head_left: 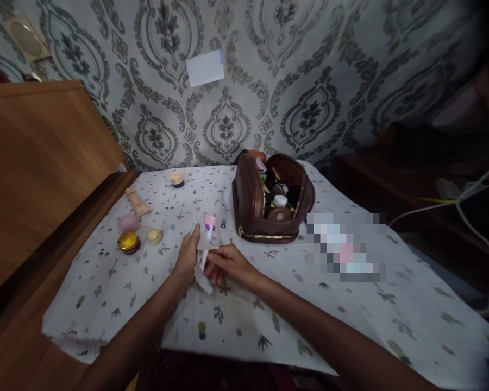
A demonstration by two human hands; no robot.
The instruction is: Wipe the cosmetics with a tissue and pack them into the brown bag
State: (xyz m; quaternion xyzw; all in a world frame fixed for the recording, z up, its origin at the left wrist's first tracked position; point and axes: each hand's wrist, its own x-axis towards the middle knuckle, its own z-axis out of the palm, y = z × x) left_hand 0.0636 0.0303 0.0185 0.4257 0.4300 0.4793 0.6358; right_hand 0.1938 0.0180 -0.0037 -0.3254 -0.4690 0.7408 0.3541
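Observation:
My left hand (pixel 186 255) is closed around a small pink item with purple marks (pixel 209 222), whose kind I cannot make out. A crumpled white tissue or wipe (pixel 204 279) hangs down between my hands, against that item. My right hand (pixel 228 263) pinches the white tissue with bent fingers, just right of my left. Behind and to the right stands an unzipped brown cosmetic bag (pixel 250 201), with a white-lidded jar (pixel 280 201) and other small things inside. Left of my hands are a small pale-yellow jar (pixel 154 235) and a gold-lidded jar (pixel 129 242).
A pink rounded item (pixel 128 222), a beige tube (pixel 138 202) and a jar with a peach lid (pixel 176 178) lie on the patterned cloth (pixel 248 326). A blurred-out object (pixel 344 247) lies right of the bag. A wooden panel (pixel 36 163) borders the left; a patterned wall stands behind.

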